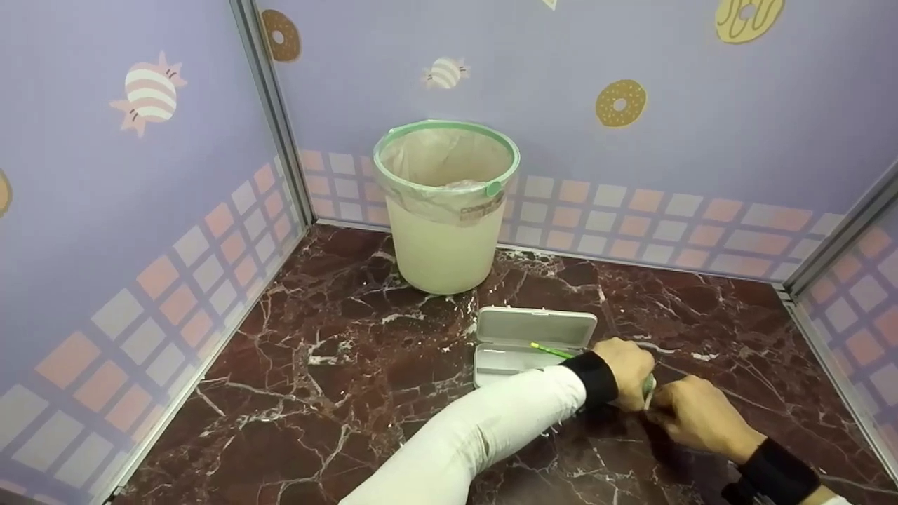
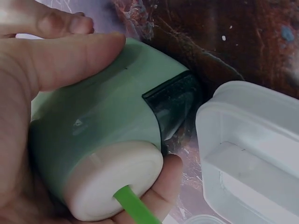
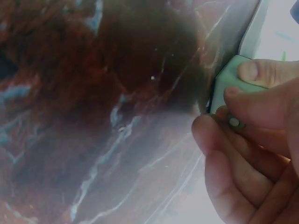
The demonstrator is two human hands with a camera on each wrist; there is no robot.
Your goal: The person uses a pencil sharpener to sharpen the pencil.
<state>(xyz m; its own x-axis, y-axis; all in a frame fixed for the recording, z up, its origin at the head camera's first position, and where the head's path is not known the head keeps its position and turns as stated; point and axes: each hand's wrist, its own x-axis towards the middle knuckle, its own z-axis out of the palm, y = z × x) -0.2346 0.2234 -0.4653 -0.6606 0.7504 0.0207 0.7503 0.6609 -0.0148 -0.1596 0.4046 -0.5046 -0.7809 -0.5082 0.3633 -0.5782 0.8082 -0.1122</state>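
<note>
While the left grip [image 1: 629,370] is wrapped round the green sharpener [image 2: 100,105], just beside the open white case [image 1: 537,328] on the counter [image 1: 302,428], the right grip [image 1: 701,419] pinches what looks like a crank knob [image 3: 234,122]. Step in hand, judged: sharpening the green pencil [image 1: 552,351], seated in the sharpener's pale face. Next move calls for a steady body and even cranking. Pencil's long axis: slanting up-left in head view, free end pointing over the case.
</note>
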